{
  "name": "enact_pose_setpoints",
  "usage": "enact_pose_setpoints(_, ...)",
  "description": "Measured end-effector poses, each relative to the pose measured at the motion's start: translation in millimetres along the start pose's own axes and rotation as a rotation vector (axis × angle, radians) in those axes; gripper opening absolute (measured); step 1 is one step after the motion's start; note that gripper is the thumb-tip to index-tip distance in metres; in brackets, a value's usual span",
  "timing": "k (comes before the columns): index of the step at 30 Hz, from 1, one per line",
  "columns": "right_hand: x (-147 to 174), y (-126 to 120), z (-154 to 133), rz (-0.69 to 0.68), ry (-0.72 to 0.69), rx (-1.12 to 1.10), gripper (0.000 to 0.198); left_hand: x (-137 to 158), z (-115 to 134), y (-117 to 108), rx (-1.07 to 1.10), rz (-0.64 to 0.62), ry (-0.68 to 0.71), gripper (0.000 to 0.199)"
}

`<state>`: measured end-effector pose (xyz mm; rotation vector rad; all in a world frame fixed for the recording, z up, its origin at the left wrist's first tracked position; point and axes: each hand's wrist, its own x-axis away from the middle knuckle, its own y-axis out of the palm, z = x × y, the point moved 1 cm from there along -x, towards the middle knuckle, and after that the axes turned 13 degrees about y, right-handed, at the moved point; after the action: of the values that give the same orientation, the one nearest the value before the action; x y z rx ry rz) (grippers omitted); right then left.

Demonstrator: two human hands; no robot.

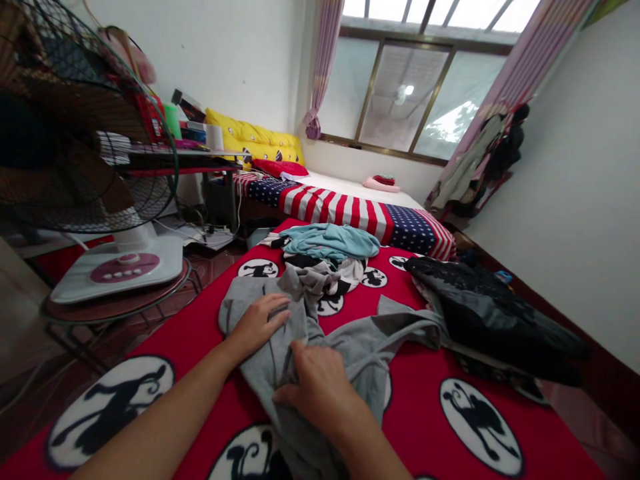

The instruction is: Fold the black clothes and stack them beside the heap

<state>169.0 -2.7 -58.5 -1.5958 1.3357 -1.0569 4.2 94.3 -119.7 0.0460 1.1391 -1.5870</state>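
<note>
A crumpled grey garment lies spread over the red bedcover. One long part of it, a sleeve or a leg, stretches off to the right. My left hand rests on its upper left portion with the fingers lying over the cloth. Close by on the right, my right hand has its thumb and forefinger bent around a fold of the same fabric; its other fingers are mostly hidden. Just beyond the garment sits a loose heap with a light blue cloth on top of black and white pieces.
The red bedcover carries white ovals with black animal figures. A stack of dark clothes is at the right edge. On the left, a fan stands on a round stool. A second bed stands below the window.
</note>
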Motion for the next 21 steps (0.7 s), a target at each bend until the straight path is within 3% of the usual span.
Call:
enact_pose_setpoints(4,3,-13,1,0.028,-0.128,-0.068,0.015,-3,6,-20,0.027,0.162,-0.023,0.035)
enact_pose_setpoints(7,-2,-44,22,0.127,-0.101,-0.486,0.010,-3,8,-37,-0.013,0.392,-0.059,0.035)
enact_pose_setpoints(10,-12,-72,59,0.584,0.061,-0.969,0.028,0,5,-48,-0.050,0.596,-0.092,0.035)
enact_pose_setpoints(12,-22,-82,85,0.857,0.072,-1.128,0.052,2,-2,-48,-0.002,0.696,-0.164,0.037)
enact_pose_setpoints(14,-31,-83,106,0.951,0.082,-1.131,0.076,2,-12,-42,0.080,0.738,-0.245,0.038)
enact_pose_setpoints(16,-38,-78,117,0.965,0.161,-0.992,0.081,2,-21,-34,0.136,0.723,-0.294,0.038)
enact_pose_setpoints(18,-41,-72,118,0.956,0.204,-0.796,0.066,2,-27,-26,0.167,0.681,-0.312,0.039)
enact_pose_setpoints(21,-41,-62,109,0.845,0.090,-0.601,0.038,4,-28,-16,0.218,0.605,-0.336,0.040)
